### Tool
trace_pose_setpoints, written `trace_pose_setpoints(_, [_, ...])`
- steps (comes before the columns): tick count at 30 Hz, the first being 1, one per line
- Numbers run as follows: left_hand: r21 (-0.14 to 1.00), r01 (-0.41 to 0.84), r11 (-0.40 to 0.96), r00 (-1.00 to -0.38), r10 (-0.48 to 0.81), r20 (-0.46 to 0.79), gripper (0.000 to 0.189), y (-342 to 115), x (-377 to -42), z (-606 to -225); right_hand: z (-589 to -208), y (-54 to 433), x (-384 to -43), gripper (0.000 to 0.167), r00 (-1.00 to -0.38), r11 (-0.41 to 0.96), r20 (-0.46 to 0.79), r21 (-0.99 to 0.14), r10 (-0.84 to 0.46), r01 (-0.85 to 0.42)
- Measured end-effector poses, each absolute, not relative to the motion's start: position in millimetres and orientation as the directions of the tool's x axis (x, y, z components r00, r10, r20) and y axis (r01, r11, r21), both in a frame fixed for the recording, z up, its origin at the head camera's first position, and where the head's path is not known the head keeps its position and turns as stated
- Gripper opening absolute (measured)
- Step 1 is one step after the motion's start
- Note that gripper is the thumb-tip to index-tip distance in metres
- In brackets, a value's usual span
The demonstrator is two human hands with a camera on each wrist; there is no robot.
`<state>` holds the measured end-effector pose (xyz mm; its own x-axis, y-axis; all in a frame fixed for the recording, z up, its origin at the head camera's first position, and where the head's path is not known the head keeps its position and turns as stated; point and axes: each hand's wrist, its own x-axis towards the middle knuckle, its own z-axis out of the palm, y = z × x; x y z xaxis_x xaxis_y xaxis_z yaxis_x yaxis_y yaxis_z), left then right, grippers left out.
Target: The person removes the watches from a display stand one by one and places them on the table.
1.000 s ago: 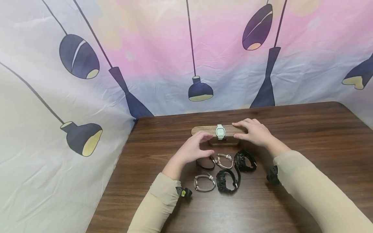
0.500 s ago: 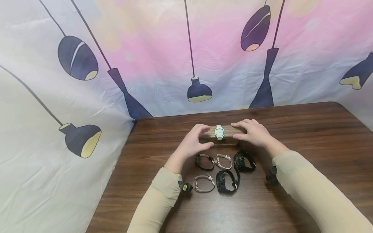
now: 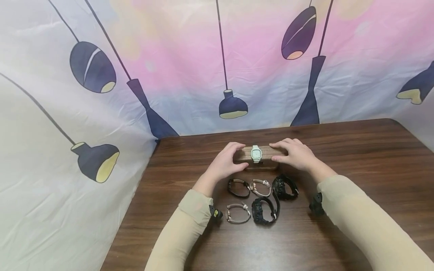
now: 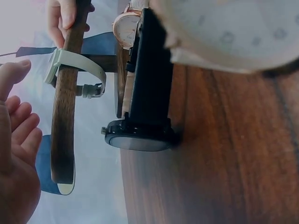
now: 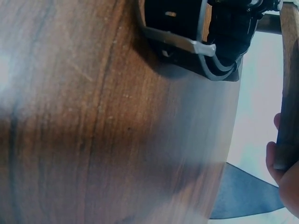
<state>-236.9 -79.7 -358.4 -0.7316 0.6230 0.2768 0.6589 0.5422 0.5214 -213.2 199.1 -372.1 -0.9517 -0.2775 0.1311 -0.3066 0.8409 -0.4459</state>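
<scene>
A wooden T-bar watch stand [image 3: 267,152] stands near the back of the table, its bar level. Around the bar's middle is a mint-white watch [image 3: 256,154] with a square face, its strap buckled underneath in the left wrist view. My right hand [image 3: 300,155] grips the bar's right end between thumb and fingers. At the other end, my left hand [image 3: 222,162] has its thumb in front and fingers behind, spread. The left wrist view shows those fingers [image 4: 25,128] loosely bent beside the bar, with a gap between. In the right wrist view, the bar [image 5: 289,84] hides part of my right hand.
In front of the stand lie several watches: a thin black-strapped one [image 3: 239,196], a pale rose-gold one [image 3: 253,186], a beige-strapped one [image 3: 228,213] and two chunky black ones [image 3: 279,187]. Behind the brown table [image 3: 190,146] hangs a cloth [image 3: 190,94] printed with lamps.
My left hand has moved away from me, from over the thin black-strapped watch to around the bar's left end. My right hand keeps its grip; the watches have not moved.
</scene>
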Motion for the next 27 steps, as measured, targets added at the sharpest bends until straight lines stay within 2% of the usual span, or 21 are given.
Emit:
trace_pose_setpoints(15, [0.503,0.643,0.577,-0.742,0.632,0.224,0.06,-61.5,-247.0,-357.8,-371.1,201.0,-214.4,0.059,-0.947,0.838,0.127,-0.441,-0.295,-0.321])
trace_pose_setpoints(21, [0.476,0.672,0.567,-0.717,0.659,0.227,0.059,-54.8,-249.4,-356.9,-372.6,202.8,-215.5,0.057,-0.947,0.839,0.133,-0.439,-0.294,-0.322])
trace_pose_setpoints(27, [0.517,0.699,0.493,-0.67,0.705,0.234,0.058,-50.2,-250.6,-357.1,-372.9,202.6,-215.6,0.059,-0.945,0.835,0.13,-0.444,-0.299,-0.325])
